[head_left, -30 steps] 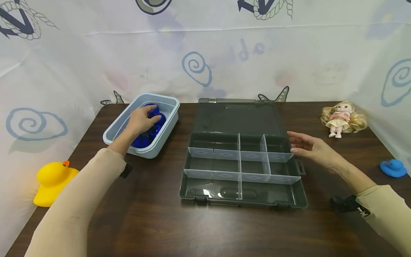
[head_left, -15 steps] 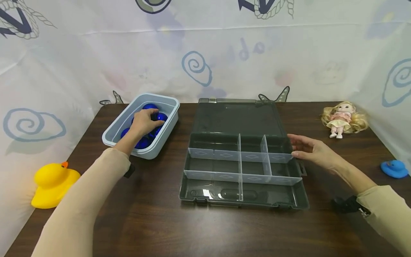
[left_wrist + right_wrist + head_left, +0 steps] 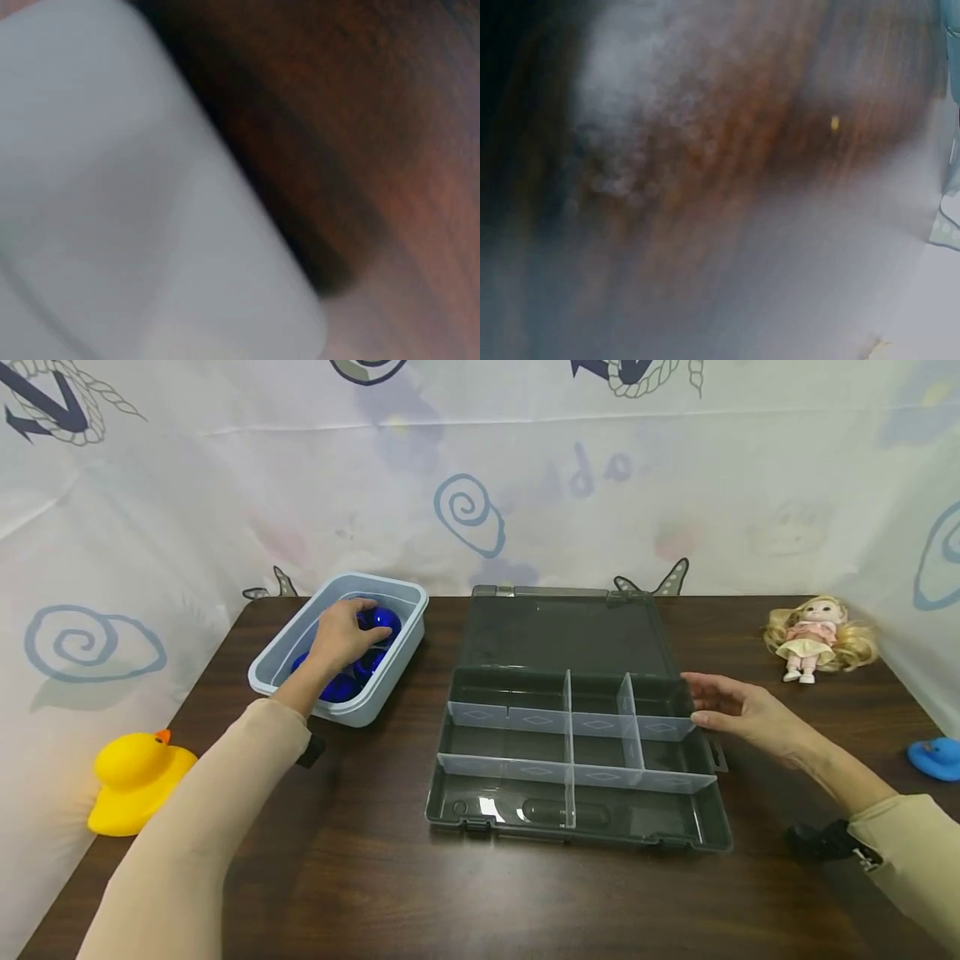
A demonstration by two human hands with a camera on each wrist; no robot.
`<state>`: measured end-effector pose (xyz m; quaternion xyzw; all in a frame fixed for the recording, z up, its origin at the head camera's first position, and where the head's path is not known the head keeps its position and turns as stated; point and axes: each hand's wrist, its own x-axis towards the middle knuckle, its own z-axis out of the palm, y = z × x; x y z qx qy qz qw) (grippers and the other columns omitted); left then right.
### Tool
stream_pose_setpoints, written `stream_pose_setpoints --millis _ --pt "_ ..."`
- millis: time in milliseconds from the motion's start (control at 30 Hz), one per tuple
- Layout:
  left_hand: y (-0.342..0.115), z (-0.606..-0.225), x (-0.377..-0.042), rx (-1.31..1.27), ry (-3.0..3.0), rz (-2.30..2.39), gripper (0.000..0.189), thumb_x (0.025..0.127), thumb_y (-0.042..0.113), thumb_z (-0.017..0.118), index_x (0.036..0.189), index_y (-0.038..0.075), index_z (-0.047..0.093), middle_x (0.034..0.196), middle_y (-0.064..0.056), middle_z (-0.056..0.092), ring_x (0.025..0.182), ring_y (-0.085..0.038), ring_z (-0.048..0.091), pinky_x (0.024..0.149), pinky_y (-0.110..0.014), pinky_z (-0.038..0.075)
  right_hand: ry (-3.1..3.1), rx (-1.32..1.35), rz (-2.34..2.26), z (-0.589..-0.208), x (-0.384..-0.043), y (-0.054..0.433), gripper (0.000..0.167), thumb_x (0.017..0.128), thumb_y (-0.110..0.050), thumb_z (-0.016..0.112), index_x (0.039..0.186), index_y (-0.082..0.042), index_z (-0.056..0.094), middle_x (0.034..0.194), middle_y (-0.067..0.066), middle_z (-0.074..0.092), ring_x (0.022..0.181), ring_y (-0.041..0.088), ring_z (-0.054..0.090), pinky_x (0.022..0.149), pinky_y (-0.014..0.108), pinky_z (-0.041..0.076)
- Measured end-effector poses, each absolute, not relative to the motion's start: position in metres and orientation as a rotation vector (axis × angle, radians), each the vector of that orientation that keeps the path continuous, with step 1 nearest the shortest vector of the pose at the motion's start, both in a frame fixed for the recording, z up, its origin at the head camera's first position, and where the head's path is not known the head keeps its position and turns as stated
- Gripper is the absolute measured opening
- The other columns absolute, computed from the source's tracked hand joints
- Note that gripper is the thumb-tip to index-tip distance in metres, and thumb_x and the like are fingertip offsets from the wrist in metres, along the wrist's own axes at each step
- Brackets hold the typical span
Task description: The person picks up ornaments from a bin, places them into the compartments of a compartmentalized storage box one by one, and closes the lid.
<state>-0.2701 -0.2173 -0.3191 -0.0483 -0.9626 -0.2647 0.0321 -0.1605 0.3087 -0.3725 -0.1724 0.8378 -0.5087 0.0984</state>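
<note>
A big grey box [image 3: 517,744] lies by the back edge of the table [image 3: 360,877], the loose right hand [image 3: 742,714] touching, maybe to steady it. In a tub [image 3: 401,656] by the back left corner, the left hand [image 3: 341,635] is at blue balls [image 3: 387,620] that might roll otherwise; I can't tell if it grips.

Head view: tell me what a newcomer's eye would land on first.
Probably the big dark see-through box, lying open in the middle of the table with its lid folded back behind it. Next might come the bright yellow duck at the table's left edge, then the shiny deep-blue balls in the pale blue tub left of the box.
</note>
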Motion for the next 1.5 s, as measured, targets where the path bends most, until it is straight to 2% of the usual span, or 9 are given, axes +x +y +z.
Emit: stream_pose_setpoints --millis 233,433,667,900,1000,1200,1367,1500 --pt "-0.215 -0.293 -0.261 -0.131 -2.831 -0.942 0.054 0.088 0.024 0.067 0.133 0.001 0.050 0.126 -0.023 0.057 0.111 -0.036 0.054 0.097 -0.047 0.042 2.486 -0.514 -1.515 -0.370 -0.160 0.311 0.054 0.091 -0.002 0.060 0.138 0.009 0.037 0.113 -0.017 0.056 0.101 -0.007 0.054 0.079 0.011 0.049" --pt "-0.193 -0.272 -0.253 -0.209 -2.762 -1.134 0.055 0.088 0.025 0.067 0.135 0.005 0.048 0.130 -0.018 0.056 0.120 -0.031 0.053 0.103 -0.043 0.040 2.493 -0.531 -1.522 -0.367 -0.161 0.309 0.054 0.089 0.001 0.061 0.135 0.015 0.036 0.113 -0.015 0.057 0.101 -0.006 0.054 0.078 0.012 0.049" --pt "-0.132 -0.262 -0.243 -0.528 -2.764 -1.492 0.053 0.087 0.020 0.069 0.134 0.007 0.050 0.131 -0.012 0.056 0.118 -0.025 0.054 0.098 -0.039 0.046 2.508 -0.522 -1.518 -0.365 -0.162 0.308 0.055 0.088 0.001 0.062 0.135 0.014 0.038 0.113 -0.013 0.057 0.101 -0.006 0.055 0.078 0.012 0.050" --pt "-0.058 -0.265 -0.242 -0.896 -2.759 -1.771 0.052 0.086 0.013 0.069 0.133 0.004 0.049 0.126 -0.012 0.059 0.114 -0.020 0.057 0.091 -0.031 0.049 2.503 -0.529 -1.519 -0.366 -0.163 0.307 0.055 0.088 0.000 0.062 0.135 0.014 0.037 0.114 -0.009 0.056 0.101 -0.004 0.055 0.079 0.012 0.049" --pt "-0.027 -0.265 -0.241 -1.054 -2.748 -1.771 0.051 0.086 0.014 0.069 0.133 0.006 0.050 0.126 -0.010 0.059 0.114 -0.017 0.057 0.088 -0.028 0.050 2.512 -0.524 -1.512 -0.365 -0.163 0.307 0.055 0.088 -0.001 0.062 0.135 0.013 0.038 0.118 -0.001 0.056 0.102 -0.005 0.054 0.080 0.012 0.049" --pt "0.025 -0.270 -0.240 -1.302 -2.697 -1.709 0.049 0.085 0.013 0.070 0.130 0.005 0.053 0.127 -0.009 0.059 0.116 -0.016 0.057 0.092 -0.022 0.047 2.523 -0.495 -1.474 -0.364 -0.165 0.307 0.053 0.090 -0.004 0.061 0.136 0.011 0.039 0.126 0.028 0.050 0.101 -0.005 0.053 0.081 0.010 0.048" --pt "0.054 -0.282 -0.241 -1.396 -2.753 -1.669 0.048 0.086 0.012 0.069 0.130 0.004 0.052 0.129 -0.009 0.057 0.119 -0.015 0.055 0.093 -0.017 0.045 2.504 -0.472 -1.470 -0.364 -0.166 0.308 0.052 0.091 -0.005 0.060 0.135 0.012 0.039 0.126 0.031 0.048 0.100 -0.004 0.054 0.082 0.011 0.048" --pt "0.069 -0.292 -0.241 -1.477 -2.764 -1.694 0.048 0.087 0.011 0.068 0.131 0.004 0.051 0.132 -0.009 0.055 0.122 -0.015 0.053 0.093 -0.015 0.045 2.500 -0.450 -1.473 -0.365 -0.166 0.308 0.047 0.091 -0.006 0.060 0.130 0.013 0.042 0.121 0.028 0.052 0.099 -0.003 0.056 0.081 0.012 0.049"
